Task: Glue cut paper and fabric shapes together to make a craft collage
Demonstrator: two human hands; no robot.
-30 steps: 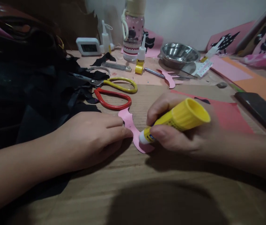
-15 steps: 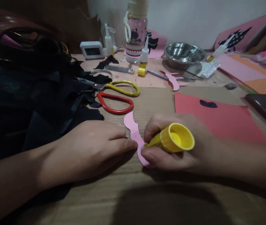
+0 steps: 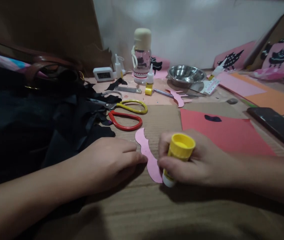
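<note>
A wavy-edged pink paper cutout [image 3: 148, 156] lies flat on the brown cardboard [image 3: 122, 210] between my hands. My left hand [image 3: 107, 163] rests on the board with its fingers together, the fingertips pressing on the cutout's left edge. In my right hand [image 3: 194, 163] is a glue stick [image 3: 182, 146] with a yellow base, closed in between thumb and fingers. It stands nearly upright, its white end down at the cutout's lower right edge. The scissors [image 3: 127, 120], with one yellow and one red handle, lie beyond my left hand.
Red paper [image 3: 222, 133] bearing a small black piece lies beyond my right hand, beside a dark phone-like object [image 3: 274, 126]. Black scraps [image 3: 99, 136] cover the left. Farther back are a bottle [image 3: 142, 60], a metal bowl [image 3: 186, 76], a glue bottle [image 3: 149, 80] and another pink cutout [image 3: 177, 98].
The glue stick has tipped more upright and its end has moved along the pink cutout to the lower right edge. My left hand stays on the cutout. The view has tilted up.
</note>
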